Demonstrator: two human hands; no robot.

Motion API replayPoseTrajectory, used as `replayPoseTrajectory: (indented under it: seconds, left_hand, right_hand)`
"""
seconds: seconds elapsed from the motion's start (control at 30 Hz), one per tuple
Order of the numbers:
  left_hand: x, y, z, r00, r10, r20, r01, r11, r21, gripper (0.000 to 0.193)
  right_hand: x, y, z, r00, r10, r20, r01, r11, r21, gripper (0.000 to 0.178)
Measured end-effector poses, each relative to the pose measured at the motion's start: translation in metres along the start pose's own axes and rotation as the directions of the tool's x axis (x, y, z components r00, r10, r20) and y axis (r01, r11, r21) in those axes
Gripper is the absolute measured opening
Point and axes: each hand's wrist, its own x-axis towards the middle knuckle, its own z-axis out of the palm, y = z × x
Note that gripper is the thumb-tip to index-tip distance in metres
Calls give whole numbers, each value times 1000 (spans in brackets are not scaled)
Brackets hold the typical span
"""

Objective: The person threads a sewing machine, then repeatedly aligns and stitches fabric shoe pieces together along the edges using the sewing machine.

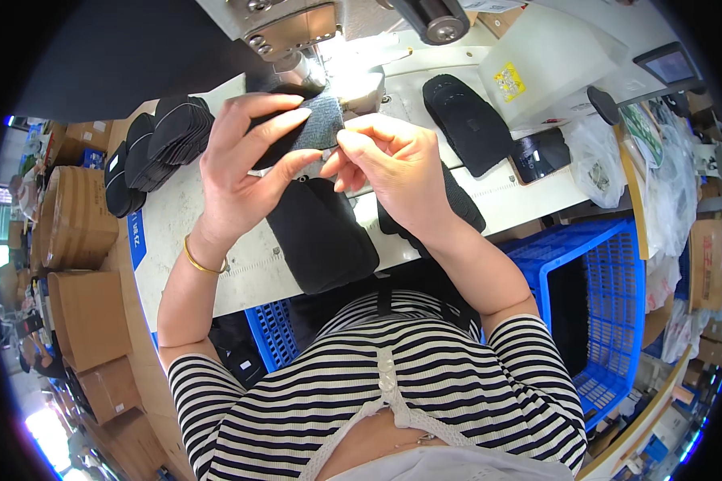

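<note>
A dark piece of knit fabric (321, 124), grey-blue on the lit face, is held up just below the metal head of a sewing machine (293, 36). My left hand (245, 160) grips it from the left, fingers over the top and thumb underneath. At its right edge my right hand (397, 164) is closed in a pinch; the fingertips partly hide what they grasp. Under my hands, a black fabric stack (325, 240) lies on the white table (180, 240). Another black fabric piece (461, 204) lies partly behind my right wrist.
Stacked black pieces (172, 136) stand at the table's left. To the right lie a black padded piece (467, 124), a phone (541, 155) and a clear plastic bag (598, 164). A blue crate (638, 297) sits below the right edge; cardboard boxes (80, 216) are at the left.
</note>
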Motion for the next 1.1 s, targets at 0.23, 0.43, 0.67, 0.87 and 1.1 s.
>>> replayPoseTrajectory:
  seconds: [0.23, 0.43, 0.67, 0.87, 1.1]
  left_hand:
    - [-6, -7, 1, 904, 417, 96, -421, 825, 378, 35]
    - [-4, -1, 7, 917, 396, 48, -386, 850, 358, 40]
    - [-1, 1, 7, 921, 386, 41, -377, 863, 337, 40]
    - [0, -1, 8, 921, 386, 45, -378, 863, 335, 38]
    - [4, -7, 11, 927, 372, 45, -359, 848, 391, 37]
  right_hand:
    - [-6, 14, 7, 997, -64, 51, 56, 988, 141, 28]
    - [-13, 25, 20, 991, -95, 92, 68, 962, 265, 32]
    - [-16, 23, 28, 990, -125, 58, 107, 963, 247, 33]
    - [-13, 24, 28, 991, -121, 53, 107, 970, 217, 34]
    - [-1, 25, 28, 990, -118, 75, 94, 960, 263, 39]
